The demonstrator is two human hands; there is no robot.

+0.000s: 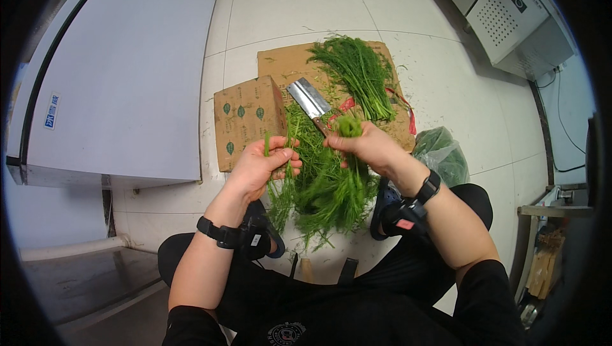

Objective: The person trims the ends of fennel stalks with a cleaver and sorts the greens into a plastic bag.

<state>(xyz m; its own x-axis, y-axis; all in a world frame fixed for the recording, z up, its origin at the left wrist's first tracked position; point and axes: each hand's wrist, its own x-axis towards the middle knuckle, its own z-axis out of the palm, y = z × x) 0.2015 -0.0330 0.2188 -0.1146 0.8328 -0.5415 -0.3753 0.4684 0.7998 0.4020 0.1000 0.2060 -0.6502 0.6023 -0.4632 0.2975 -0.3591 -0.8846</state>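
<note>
My left hand [270, 164] holds a few thin green stems with feathery leaves [283, 197] hanging below it. My right hand [368, 145] grips a thicker bunch of feathery greens [346, 193], its stems up and its leaves down. Between and below both hands lies a heap of loose greens [306, 154]. A cleaver with a wooden handle [308, 97] rests beyond the heap, its handle end close to my right fingers. A large bundle of feathery greens [358, 75] lies farther off on flattened cardboard [284, 61], near red ties [412, 121].
A cardboard box [248, 121] stands left of the heap. A plastic bag of greens [442, 154] sits by my right knee. A large white appliance [119, 73] fills the left side; a steel unit [502, 16] stands at the upper right. My shoes flank the heap on the tiled floor [296, 1].
</note>
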